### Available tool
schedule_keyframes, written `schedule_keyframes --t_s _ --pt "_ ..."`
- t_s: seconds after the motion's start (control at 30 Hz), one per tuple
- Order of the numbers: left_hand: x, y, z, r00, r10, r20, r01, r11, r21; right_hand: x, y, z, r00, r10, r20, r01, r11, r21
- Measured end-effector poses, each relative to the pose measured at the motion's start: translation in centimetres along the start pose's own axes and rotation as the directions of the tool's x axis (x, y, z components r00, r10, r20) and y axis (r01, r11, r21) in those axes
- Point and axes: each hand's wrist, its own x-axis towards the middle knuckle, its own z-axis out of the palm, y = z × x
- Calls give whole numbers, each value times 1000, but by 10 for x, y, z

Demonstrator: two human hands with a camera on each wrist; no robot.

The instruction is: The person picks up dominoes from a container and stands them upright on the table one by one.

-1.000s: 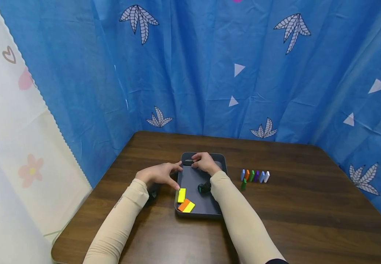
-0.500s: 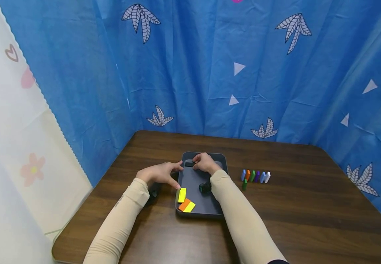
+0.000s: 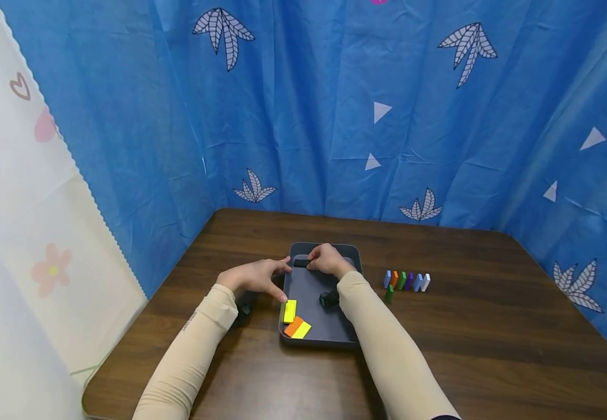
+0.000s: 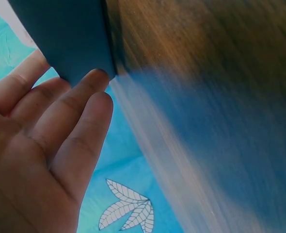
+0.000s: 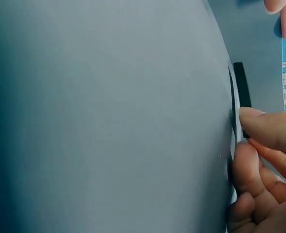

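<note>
A dark grey tray (image 3: 321, 322) lies on the table. Near its far end, my right hand (image 3: 328, 259) pinches one end of a small black block (image 3: 302, 263) between thumb and finger; the black block (image 5: 243, 87) also shows in the right wrist view. At the tray's left side is my left hand (image 3: 256, 276), its fingers fairly straight and spread. In the left wrist view, the fingertips of my left hand (image 4: 60, 116) touch the tray's outer wall (image 4: 75, 39). A yellow block (image 3: 290, 311), an orange block (image 3: 293, 326) and another yellow block (image 3: 301, 330) lie in the near left corner.
Right of the tray, several coloured blocks (image 3: 410, 280) stand upright in a row, with a green block (image 3: 390, 293) in front of them. A small dark device (image 3: 328, 299) sits by my right wrist. Blue curtains (image 3: 324, 116) hang behind the wooden table (image 3: 492, 303).
My right hand has shifted slightly, and the black block has come a little nearer within the tray. My left hand has stayed in place.
</note>
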Motion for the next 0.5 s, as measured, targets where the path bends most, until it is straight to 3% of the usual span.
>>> schedule_keyframes --t_s 0.5 --pt "1 -1 0 1000 24 0 -24 1000 20 -5 -5 -14 997 -82 9 81 994 78"
